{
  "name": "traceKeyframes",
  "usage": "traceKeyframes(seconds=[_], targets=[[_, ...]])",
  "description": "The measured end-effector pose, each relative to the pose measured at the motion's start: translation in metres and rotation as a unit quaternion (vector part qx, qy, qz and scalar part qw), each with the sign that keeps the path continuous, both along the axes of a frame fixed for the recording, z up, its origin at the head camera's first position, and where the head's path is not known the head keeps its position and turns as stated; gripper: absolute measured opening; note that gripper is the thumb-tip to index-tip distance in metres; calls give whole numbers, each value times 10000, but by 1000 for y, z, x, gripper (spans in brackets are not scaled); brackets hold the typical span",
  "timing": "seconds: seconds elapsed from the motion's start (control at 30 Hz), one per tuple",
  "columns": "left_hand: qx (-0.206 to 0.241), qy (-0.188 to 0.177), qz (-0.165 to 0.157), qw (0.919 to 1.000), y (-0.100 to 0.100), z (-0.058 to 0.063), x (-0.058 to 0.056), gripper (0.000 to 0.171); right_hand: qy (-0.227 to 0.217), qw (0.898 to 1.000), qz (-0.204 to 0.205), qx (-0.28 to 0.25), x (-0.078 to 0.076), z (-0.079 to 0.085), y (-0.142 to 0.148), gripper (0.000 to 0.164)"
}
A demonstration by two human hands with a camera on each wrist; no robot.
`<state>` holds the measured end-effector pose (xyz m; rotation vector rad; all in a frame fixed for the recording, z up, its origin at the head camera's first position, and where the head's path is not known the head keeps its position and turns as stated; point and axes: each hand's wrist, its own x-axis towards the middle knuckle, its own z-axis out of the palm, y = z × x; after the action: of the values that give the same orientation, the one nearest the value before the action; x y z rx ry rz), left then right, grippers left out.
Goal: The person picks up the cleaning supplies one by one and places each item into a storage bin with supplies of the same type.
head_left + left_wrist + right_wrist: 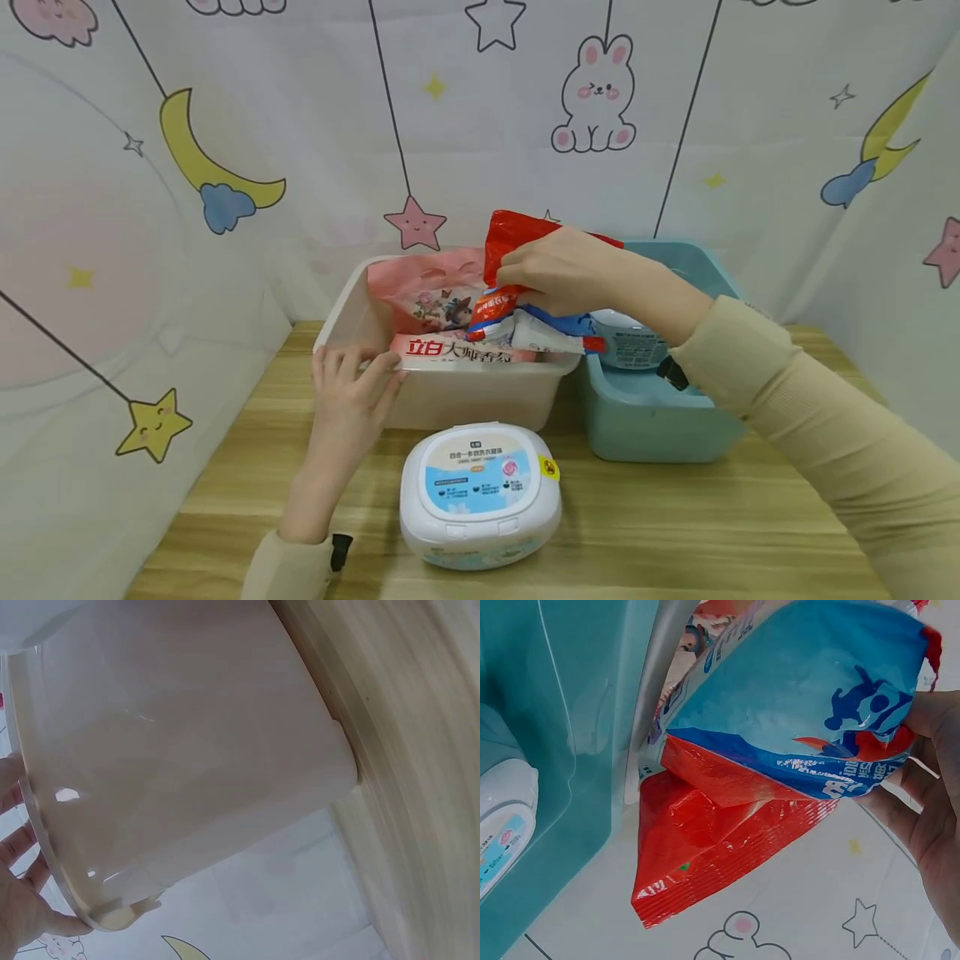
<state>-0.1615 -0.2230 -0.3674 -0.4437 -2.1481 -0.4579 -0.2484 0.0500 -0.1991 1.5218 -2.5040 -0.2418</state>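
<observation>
My right hand grips the upper part of a red-and-blue detergent bag over the white bin. The bag's red flap hangs crumpled in the right wrist view. A corner of the bag overlaps a white package with red lettering along the bin's near side. My left hand holds the bin's near rim at its left corner, fingers bent over the edge; in the left wrist view its fingertips show right at the rim. Behind, a pink printed bag stands inside the bin.
A white lidded tub with a blue label sits on the wooden table in front of the bins. To the right, a teal bin holds another white tub. A printed curtain hangs behind.
</observation>
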Motion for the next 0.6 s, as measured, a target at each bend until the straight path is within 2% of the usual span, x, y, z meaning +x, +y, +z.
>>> traceKeyframes(seconds=[0.6], targets=[[-2, -83, 0, 10000, -1, 0, 2, 19, -215, 9997, -18, 95, -12, -11, -22, 30]])
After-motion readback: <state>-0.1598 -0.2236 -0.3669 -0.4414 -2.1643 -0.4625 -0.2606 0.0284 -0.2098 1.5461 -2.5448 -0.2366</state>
